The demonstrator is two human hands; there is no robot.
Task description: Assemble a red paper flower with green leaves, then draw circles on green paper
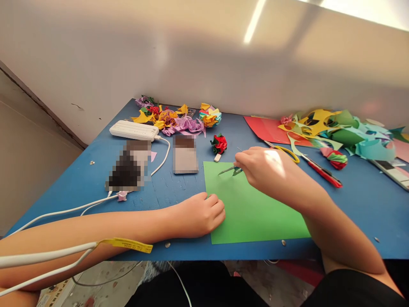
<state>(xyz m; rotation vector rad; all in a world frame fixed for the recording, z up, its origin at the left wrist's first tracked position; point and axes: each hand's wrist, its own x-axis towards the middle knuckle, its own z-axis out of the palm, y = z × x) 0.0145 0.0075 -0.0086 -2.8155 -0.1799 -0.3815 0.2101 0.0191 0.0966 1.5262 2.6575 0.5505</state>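
Note:
A sheet of green paper (255, 213) lies flat at the table's front edge. On its left border rests my left hand (204, 214), fingers curled in, with the fingertips hidden beneath it. Over the sheet's upper part, my right hand (265, 167) is closed on a slim, greenish metal drawing compass (235, 171). One pointed leg angles left, down toward the paper; my fingers cover most of the rest. Just beyond the sheet's top edge sit a red and dark green paper flower (219, 144) and a small white eraser-like block (217, 157).
Scissors (321, 170) and a red sheet (266, 130) lie right, near colourful paper scraps (348, 128) and another paper flower (334, 157). More crumpled paper flowers (174, 119) line the back. Left are a white power bank (134, 130), two blurred phone-like devices (185, 160) and white cables (60, 212).

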